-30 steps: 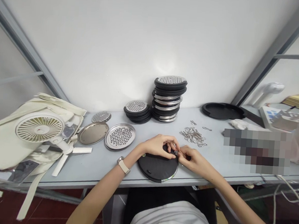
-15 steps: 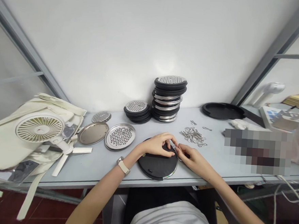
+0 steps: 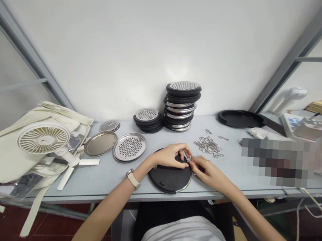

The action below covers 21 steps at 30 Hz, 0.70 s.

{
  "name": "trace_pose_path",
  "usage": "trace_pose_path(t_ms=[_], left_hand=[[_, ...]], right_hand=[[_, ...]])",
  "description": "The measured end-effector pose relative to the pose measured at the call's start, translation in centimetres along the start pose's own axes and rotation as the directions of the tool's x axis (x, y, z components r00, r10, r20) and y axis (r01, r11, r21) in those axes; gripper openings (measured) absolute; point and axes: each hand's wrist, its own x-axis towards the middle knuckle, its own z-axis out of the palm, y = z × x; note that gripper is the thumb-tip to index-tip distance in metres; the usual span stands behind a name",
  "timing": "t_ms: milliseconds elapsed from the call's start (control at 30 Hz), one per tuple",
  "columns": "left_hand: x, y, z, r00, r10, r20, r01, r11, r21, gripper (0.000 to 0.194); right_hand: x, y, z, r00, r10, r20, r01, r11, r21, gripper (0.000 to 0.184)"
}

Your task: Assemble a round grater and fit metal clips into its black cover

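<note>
Hands, left hand (image 3: 169, 156) and right hand (image 3: 205, 171), come together at the far right edge of a flat, round black disc (image 3: 169, 180), which lies on the grey surface (image 3: 101, 178) close to its near edge. The left hand arches over the far part of the disc with a narrow gap between thumb and forefinger; whether it grips anything cannot be told. The right hand has thumb and forefinger pinched on a small shiny metal piece (image 3: 188, 160), whose shape is too small to make out. A cream-strapped watch (image 3: 133, 178) sits on the left wrist. Beyond the right hand lies a loose pile of silvery wire clips (image 3: 207, 145), with two more just beyond it. Farther back, a tall stack of black and silver round discs (image 3: 179, 116) stands beside a shorter stack of black discs (image 3: 149, 126) topped with perforated metal. To the left, a round perforated metal plate (image 3: 129, 148) lies beside a plain round metal plate (image 3: 100, 144). At far left, a white fan (image 3: 44, 138) rests on a cream bag (image 3: 1, 153). A shallow black tray (image 3: 239, 120) lies at far right.
</note>
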Motion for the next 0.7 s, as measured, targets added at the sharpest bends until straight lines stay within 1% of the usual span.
trace_pose_path(t_ms=[167,367,533,700], left_hand=[[0.01,-0.17,-0.07,0.999,0.047,0.004,-0.046,0.998,-0.029,0.037],[-0.04,-0.04,-0.08,0.999,0.039,-0.015,-0.039,0.999,-0.013,0.031],[-0.05,-0.01,-0.11,0.999,0.048,-0.017,-0.049,0.997,-0.057,0.031],[-0.04,-0.06,-0.13,1.0,0.028,-0.01,-0.029,0.993,-0.112,0.033]], right_hand=[[-0.19,-0.31,-0.14,1.0,0.015,-0.005,-0.015,1.0,0.01,0.025],[-0.2,-0.41,-0.26,1.0,0.016,-0.006,-0.016,0.999,0.03,0.023],[-0.16,-0.5,-0.22,0.999,0.034,-0.006,-0.034,0.999,0.032,0.025],[-0.16,-0.65,-0.24,0.999,0.05,-0.015,-0.049,0.998,0.039,0.024]])
